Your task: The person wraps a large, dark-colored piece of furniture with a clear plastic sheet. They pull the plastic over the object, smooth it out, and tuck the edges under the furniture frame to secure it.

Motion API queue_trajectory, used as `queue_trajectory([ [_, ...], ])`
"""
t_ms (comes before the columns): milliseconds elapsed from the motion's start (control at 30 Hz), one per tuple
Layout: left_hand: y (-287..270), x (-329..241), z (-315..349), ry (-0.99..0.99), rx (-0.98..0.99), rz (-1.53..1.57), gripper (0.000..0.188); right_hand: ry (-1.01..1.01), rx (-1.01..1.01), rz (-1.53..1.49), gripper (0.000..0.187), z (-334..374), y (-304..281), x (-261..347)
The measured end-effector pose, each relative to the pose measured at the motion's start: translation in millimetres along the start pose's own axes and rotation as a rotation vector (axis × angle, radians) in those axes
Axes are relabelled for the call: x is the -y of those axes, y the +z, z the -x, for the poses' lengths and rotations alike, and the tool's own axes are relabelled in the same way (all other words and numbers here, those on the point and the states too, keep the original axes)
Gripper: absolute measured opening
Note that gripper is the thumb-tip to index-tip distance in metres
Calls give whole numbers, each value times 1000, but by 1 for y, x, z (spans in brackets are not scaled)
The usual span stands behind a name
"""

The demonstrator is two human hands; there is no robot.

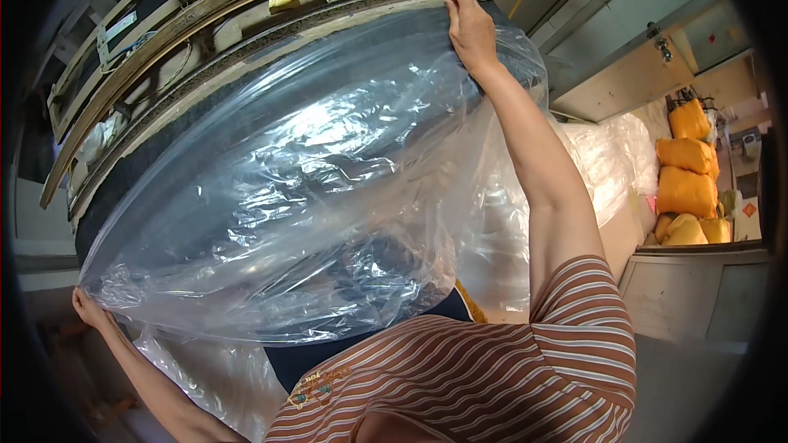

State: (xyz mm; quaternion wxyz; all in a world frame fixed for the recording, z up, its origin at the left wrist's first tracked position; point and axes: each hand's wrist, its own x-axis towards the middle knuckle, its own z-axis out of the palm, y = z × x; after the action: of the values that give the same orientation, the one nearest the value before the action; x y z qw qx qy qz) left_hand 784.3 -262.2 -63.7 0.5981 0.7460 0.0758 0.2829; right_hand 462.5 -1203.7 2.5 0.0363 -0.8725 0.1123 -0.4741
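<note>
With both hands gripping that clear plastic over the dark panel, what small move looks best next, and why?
Probably pull the clear plastic bag a little further along the dark panel, both hands together. The right hand pinches the film at the panel's upper edge and the left hand grips it at the lower corner, yet the film hangs loose and wrinkled between them, so it seems not fully seated.

A wooden frame (164,41) of stacked curved rails carries a big dark mattress (271,74), whose upper edge rests against it. A clear plastic bag (312,189) lies directly over the mattress face, crinkled and shiny (the dark surface shows through). Lower right, a pale floor (689,303) bears stacked orange sacks (685,176), well apart from the frame.
</note>
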Motion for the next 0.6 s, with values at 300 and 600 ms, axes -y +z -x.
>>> queue_trajectory([
  [300,-75,-47,17,30,47,-190,39,401,426,-105,14,15,-67,44],
  [600,-170,-95,90,-46,68,-165,40,396,490,-171,18,33,-51,29],
])
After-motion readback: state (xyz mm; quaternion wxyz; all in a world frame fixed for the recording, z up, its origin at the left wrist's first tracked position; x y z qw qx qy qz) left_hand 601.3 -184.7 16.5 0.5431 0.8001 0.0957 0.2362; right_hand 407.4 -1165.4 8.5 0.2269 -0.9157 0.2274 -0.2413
